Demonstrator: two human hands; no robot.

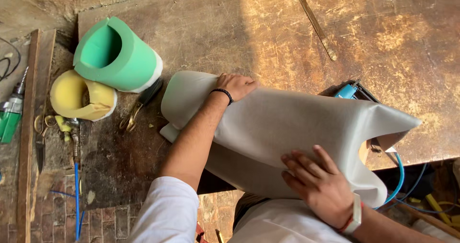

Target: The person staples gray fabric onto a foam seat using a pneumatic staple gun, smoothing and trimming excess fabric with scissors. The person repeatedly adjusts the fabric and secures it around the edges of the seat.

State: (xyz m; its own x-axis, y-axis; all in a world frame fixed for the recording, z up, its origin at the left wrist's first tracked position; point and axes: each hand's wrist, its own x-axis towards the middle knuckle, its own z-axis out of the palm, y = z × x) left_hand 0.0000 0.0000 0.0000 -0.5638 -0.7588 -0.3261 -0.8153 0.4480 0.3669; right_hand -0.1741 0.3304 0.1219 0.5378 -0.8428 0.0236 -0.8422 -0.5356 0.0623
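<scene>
The left hand [238, 86] lies flat, fingers spread, pressing the far end of a large curved white foam sheet [287, 128] against the worn wooden workbench [287, 27]; the right hand [318, 183] rests open, palm down, on the near lower edge of the same sheet, close to the person's body. Neither hand is closed around anything: both press and smooth. The sheet arches between the hands and hangs over the bench edge on the right-hand side, where a corner flares up into a point.

Just beyond that corner, partly hidden by the foam, sits a blue pneumatic tool [346, 91] with a blue air hose [399, 176] trailing below. Left of the left hand lie scissors [139, 106], then a rolled green foam piece [117, 56] and a rolled yellow foam piece [81, 97] touching each other. A thin metal ruler [317, 27] lies well beyond the hands.

The likely risk is that the springy sheet slips or uncurls if either palm eases off, and its overhanging edge could catch on the tool or drag the hose
</scene>
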